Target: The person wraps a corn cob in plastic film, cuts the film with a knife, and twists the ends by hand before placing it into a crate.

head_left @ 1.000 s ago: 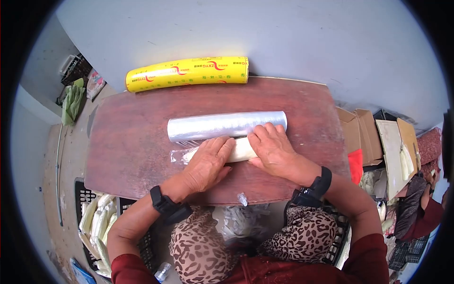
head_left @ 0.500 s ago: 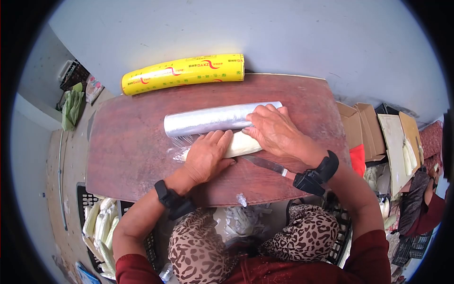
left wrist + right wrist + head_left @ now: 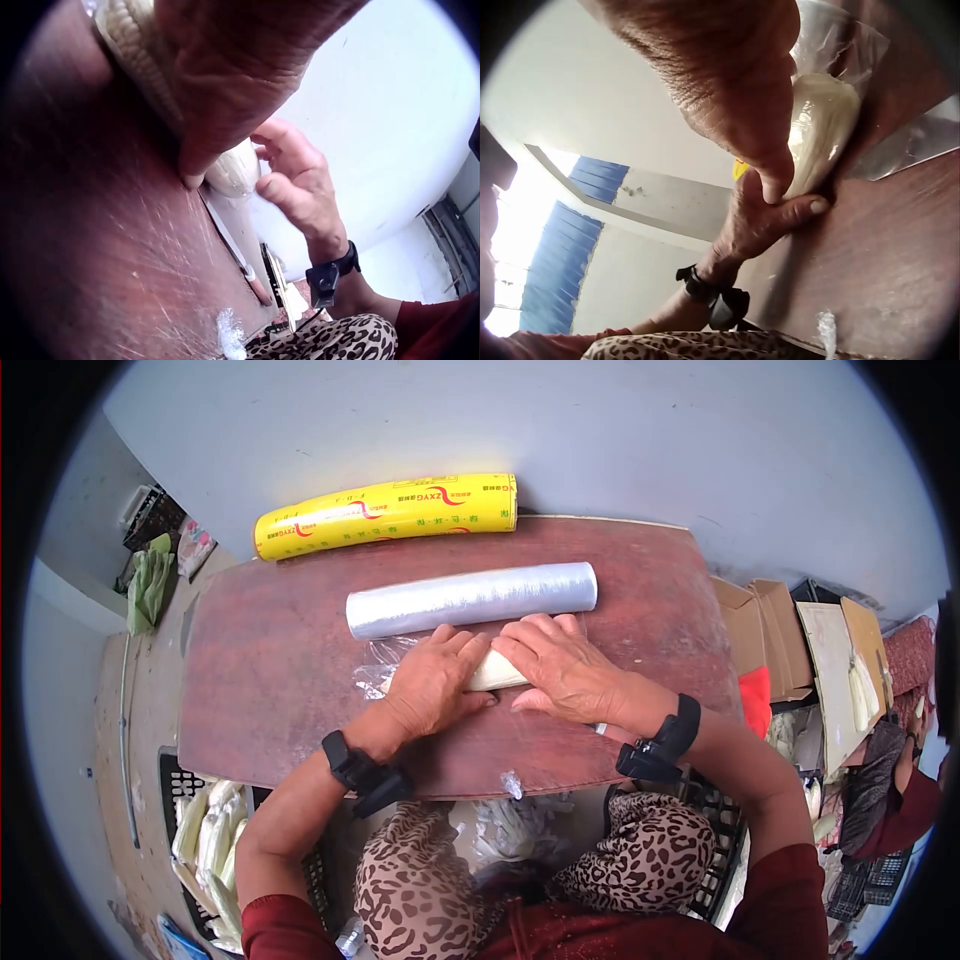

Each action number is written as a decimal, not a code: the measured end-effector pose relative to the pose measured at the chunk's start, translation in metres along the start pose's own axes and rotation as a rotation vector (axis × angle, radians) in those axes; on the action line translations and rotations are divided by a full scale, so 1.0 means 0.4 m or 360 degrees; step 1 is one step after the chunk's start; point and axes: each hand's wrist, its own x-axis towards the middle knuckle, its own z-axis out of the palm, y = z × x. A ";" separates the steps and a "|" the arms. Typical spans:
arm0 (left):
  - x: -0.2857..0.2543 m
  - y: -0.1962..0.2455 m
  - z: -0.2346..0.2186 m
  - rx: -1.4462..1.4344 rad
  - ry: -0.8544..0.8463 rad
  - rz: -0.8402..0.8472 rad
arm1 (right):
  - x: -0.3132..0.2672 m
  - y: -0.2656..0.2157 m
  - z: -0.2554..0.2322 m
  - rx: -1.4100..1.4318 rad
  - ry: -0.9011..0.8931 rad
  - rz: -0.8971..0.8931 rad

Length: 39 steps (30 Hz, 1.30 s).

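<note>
An ear of corn (image 3: 497, 672) with pale husk lies across the wooden table, under clear film; its kernels show in the left wrist view. My left hand (image 3: 432, 678) grips its left part, thumb on the near side. Over the right part my right hand (image 3: 570, 675) curves, with fingers beyond the ear and thumb toward me. Just behind the hands lies a roll of cling film (image 3: 470, 598), and crumpled film (image 3: 373, 680) sticks out at the left end. A knife (image 3: 236, 244) rests on the tabletop near the right hand, mostly hidden by it in the head view.
A yellow printed film tube (image 3: 385, 518) lies along the back edge against the wall. A scrap of film (image 3: 512, 784) sits at the front edge. Crates hold wrapped corn (image 3: 210, 840) at lower left; cardboard boxes (image 3: 765, 640) stand at right.
My right hand has come off the film roll and down onto the corn's right part, covering most of the knife. The roll sits slightly farther back, apart from the hands.
</note>
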 end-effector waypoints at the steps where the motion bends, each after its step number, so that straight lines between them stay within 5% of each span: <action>1: -0.001 -0.001 -0.001 -0.0006 0.0012 -0.0002 | -0.002 0.005 0.013 -0.0104 -0.0031 -0.0020; 9: -0.062 -0.017 -0.021 -0.0052 0.0033 -0.0288 | -0.015 0.030 0.035 0.0094 -0.0193 0.0304; 15: -0.109 -0.032 -0.031 0.0005 -0.0044 -0.0549 | -0.014 0.036 0.033 0.0172 -0.0213 0.0284; 22: -0.123 -0.057 -0.042 0.0033 -0.0190 -0.0532 | -0.001 0.030 0.022 0.0208 -0.0230 0.0239; 25: -0.129 -0.043 -0.064 0.0134 -0.0293 -0.0608 | 0.011 0.004 -0.021 0.0340 -0.0422 0.0567; 28: -0.155 -0.065 -0.080 0.0186 -0.0352 -0.0651 | 0.000 0.033 -0.005 0.0331 -0.0325 0.0362; 36: -0.290 -0.167 -0.166 0.0381 -0.0659 -0.0905 | -0.006 0.049 0.005 0.0347 -0.0333 0.0427; 39: -0.256 -0.078 -0.234 0.0483 -0.0283 -0.0923 | 0.003 0.042 -0.018 0.0414 -0.0443 0.0437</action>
